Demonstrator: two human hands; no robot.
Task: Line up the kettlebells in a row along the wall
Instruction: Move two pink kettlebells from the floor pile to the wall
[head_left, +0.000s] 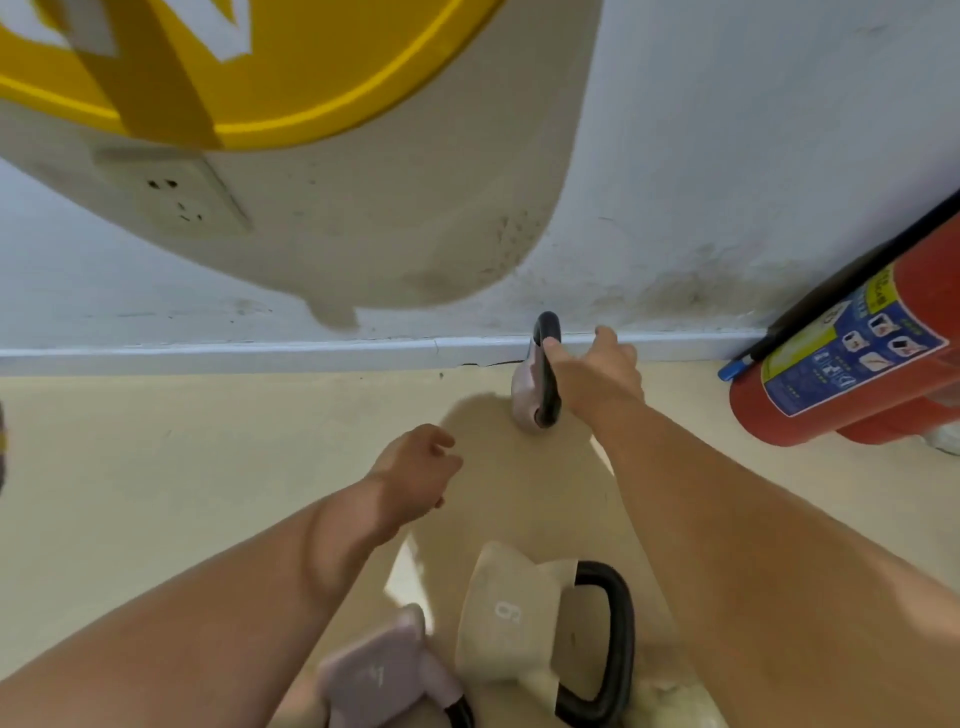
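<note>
At twelve o'clock, the right hand (597, 374) rests against the black handle of a pink kettlebell (525, 395) by the wall (727, 156) (fingers spread, not clasped). The left hand (415, 470) hangs loosely curled, empty. Two kettlebells sit at six o'clock: a beige kettlebell (511, 618) and a second pink kettlebell (379, 675).

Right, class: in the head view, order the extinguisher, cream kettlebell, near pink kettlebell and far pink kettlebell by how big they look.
1. Extinguisher, though cut off by the frame.
2. Cream kettlebell.
3. Near pink kettlebell, partly cut off.
4. Far pink kettlebell, by the wall.
Nearness enlarges the two close ones, so true sizes are unsure.
</note>
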